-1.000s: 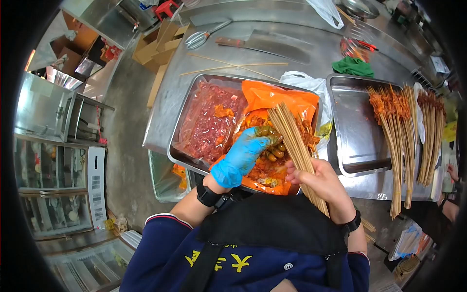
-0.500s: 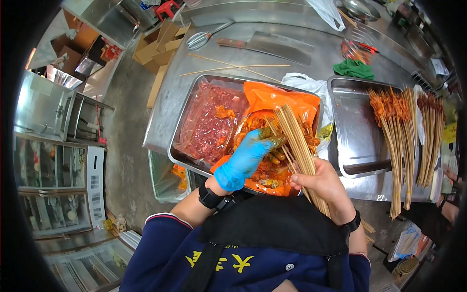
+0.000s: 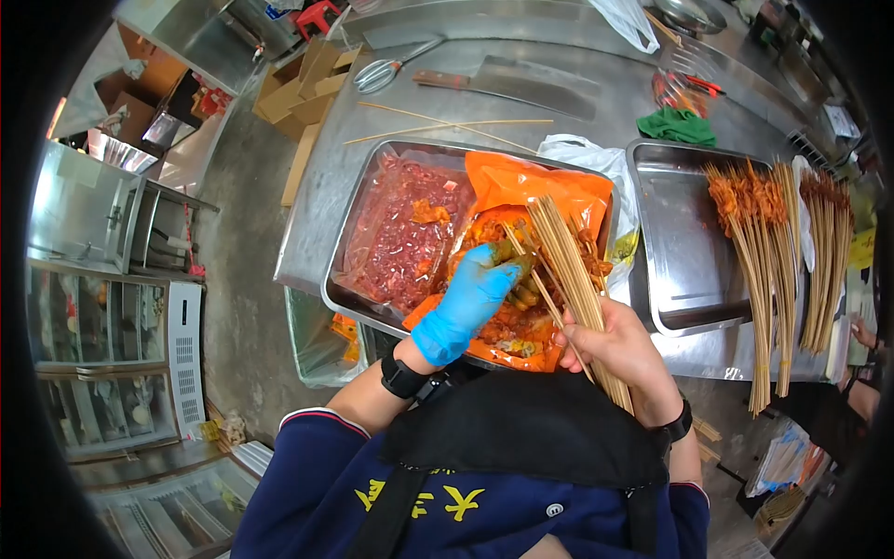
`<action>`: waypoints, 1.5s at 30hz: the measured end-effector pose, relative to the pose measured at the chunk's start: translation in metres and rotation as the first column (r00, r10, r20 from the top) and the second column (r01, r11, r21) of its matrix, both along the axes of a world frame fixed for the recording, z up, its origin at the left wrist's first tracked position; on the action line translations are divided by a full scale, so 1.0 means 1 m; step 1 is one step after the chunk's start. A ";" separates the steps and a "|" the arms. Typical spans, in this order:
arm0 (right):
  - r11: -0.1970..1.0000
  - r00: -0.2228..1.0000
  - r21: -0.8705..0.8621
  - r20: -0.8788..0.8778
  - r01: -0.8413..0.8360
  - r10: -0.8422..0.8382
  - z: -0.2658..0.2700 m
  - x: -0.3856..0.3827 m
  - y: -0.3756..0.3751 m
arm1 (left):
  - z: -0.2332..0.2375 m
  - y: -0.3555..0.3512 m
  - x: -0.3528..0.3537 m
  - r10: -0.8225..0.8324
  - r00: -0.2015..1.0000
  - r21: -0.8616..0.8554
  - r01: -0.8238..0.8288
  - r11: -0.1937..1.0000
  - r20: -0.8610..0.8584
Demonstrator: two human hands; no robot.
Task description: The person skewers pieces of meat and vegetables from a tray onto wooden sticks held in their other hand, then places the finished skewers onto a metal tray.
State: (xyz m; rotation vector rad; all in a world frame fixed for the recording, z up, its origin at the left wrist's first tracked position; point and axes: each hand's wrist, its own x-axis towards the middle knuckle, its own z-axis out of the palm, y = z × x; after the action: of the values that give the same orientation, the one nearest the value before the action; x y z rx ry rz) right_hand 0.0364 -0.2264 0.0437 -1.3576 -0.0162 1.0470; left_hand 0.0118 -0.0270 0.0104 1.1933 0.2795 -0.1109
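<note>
My left hand [image 3: 480, 293], in a blue glove with sauce-stained fingertips, is over the orange marinated meat [image 3: 503, 331] in the metal tray [image 3: 332, 270]. Its fingers are curled in near the tips of a few skewers, and what they pinch is hidden. A bundle of bamboo skewers [image 3: 573, 270] is gripped in my bare right hand [image 3: 615, 345], a loose skewer or two splayed to its left. Raw red meat in clear plastic [image 3: 396, 242] fills the tray's left side. Behind the marinated meat lies an orange bag [image 3: 545, 186].
Right of the tray, a second metal tray [image 3: 694, 242] bears meat-tipped skewers [image 3: 750, 270], with more skewers [image 3: 824, 261] beyond. A cleaver [image 3: 521, 88], scissors [image 3: 382, 74], loose sticks [image 3: 447, 128] and a green cloth [image 3: 677, 127] lie behind. Part of another person [image 3: 861, 331] shows at far right.
My left fingers have shifted slightly left and down. A skewer beside the bundle now stands farther apart from it, angled toward my left fingertips.
</note>
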 end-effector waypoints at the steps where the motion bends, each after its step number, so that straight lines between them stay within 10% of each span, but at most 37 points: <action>1: 1.000 1.000 -0.001 -0.001 0.004 -0.004 -0.001 0.000 -0.001 | 0.005 0.003 0.000 -0.072 0.997 0.119 0.071 0.990 0.007; 8: 0.999 0.998 0.004 0.016 0.052 -0.053 -0.004 0.002 -0.005 | 0.000 0.063 -0.009 0.185 0.982 0.283 -0.190 0.940 0.044; 12: 0.997 0.997 0.013 -0.021 0.071 -0.071 -0.003 0.003 -0.006 | -0.019 0.077 -0.029 0.169 0.977 0.549 -0.072 0.833 -0.128; 16: 0.998 0.997 0.000 -0.037 0.062 -0.062 -0.004 0.005 -0.006 | -0.025 0.062 -0.036 -0.087 0.992 0.932 -0.058 0.357 0.095; 18: 0.998 0.998 0.014 -0.023 0.056 -0.056 -0.005 0.004 -0.007 | -0.016 0.048 -0.028 -0.399 0.914 0.984 -0.126 -0.123 0.068; 22: 0.999 0.998 0.020 -0.031 0.051 -0.050 -0.005 0.005 -0.007 | -0.021 0.036 -0.019 -0.289 0.941 0.910 0.043 -0.413 -0.175; 26: 0.998 0.998 0.022 -0.040 0.054 -0.053 -0.005 0.005 -0.009 | -0.022 0.049 -0.009 -0.288 0.942 0.936 0.062 -0.348 -0.170; 29: 0.999 0.999 0.031 -0.037 0.039 -0.038 -0.009 0.006 -0.010 | -0.022 0.067 -0.007 -0.040 0.999 0.854 0.038 0.519 -0.020; 34: 0.998 0.999 0.048 -0.028 0.031 -0.030 -0.011 0.007 -0.010 | -0.004 0.059 -0.012 -0.405 0.911 0.983 -0.008 0.183 0.082; 36: 0.997 1.000 0.069 -0.025 0.019 -0.017 -0.014 0.007 -0.010 | -0.009 0.053 -0.013 -0.341 0.920 0.927 0.056 -0.370 -0.192; 38: 0.998 0.999 0.057 -0.024 0.024 -0.023 -0.012 0.005 -0.009 | -0.010 0.054 -0.011 -0.288 0.917 0.914 0.157 -0.375 -0.276; 41: 0.999 1.000 0.045 -0.013 0.026 -0.025 -0.009 0.008 -0.010 | -0.011 0.072 -0.008 -0.200 0.978 0.924 0.131 0.359 -0.061; 42: 0.999 1.000 0.042 -0.020 0.013 -0.013 -0.010 0.007 -0.009 | -0.006 0.072 -0.007 -0.200 0.978 0.926 0.127 0.355 -0.057; 44: 0.999 1.000 0.047 -0.025 0.014 -0.012 -0.012 0.006 -0.008 | 0.010 0.071 -0.009 -0.095 0.993 0.522 0.044 0.852 0.072; 45: 0.998 1.000 0.058 -0.012 0.006 -0.005 -0.013 0.005 -0.007 | 0.013 0.067 -0.006 -0.082 0.993 0.427 0.040 0.903 0.080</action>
State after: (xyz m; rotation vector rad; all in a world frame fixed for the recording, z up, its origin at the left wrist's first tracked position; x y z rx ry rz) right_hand 0.0418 -0.2338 0.0310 -1.2979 -0.0336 1.0426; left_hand 0.0056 0.0402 0.0232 1.6394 0.1848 -0.0465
